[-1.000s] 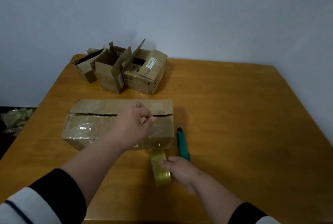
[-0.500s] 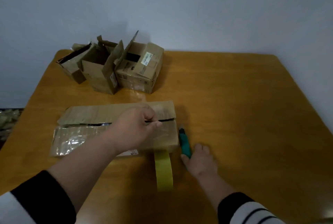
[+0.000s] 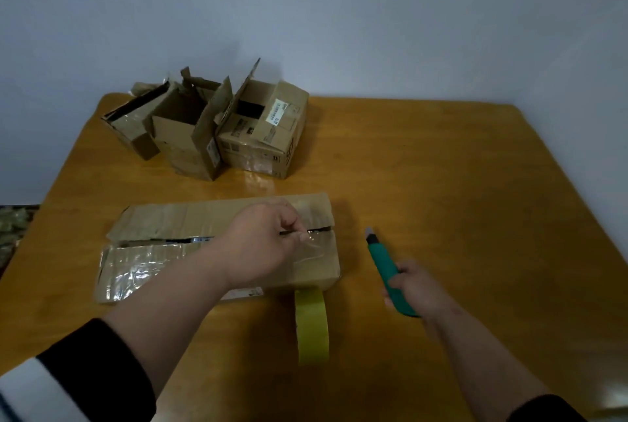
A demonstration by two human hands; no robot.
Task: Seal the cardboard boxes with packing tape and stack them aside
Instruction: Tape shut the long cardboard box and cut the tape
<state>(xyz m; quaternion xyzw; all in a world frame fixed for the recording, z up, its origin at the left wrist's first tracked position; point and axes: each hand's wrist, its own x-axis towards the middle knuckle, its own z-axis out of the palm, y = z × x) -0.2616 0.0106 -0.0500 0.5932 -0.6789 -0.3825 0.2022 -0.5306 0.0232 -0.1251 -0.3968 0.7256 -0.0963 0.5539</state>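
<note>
head view: the long flat cardboard box (image 3: 217, 248) lies on the table (image 3: 441, 183) near its front edge. it looks light and crushable; hold it by the ends. worn brown flaps, glossy tape. left hand (image 3: 261, 245) pinches tape at the seam; right hand (image 3: 413, 289) grips a green cutter (image 3: 382, 258). tape roll (image 3: 312, 326) touches the box front.
</note>
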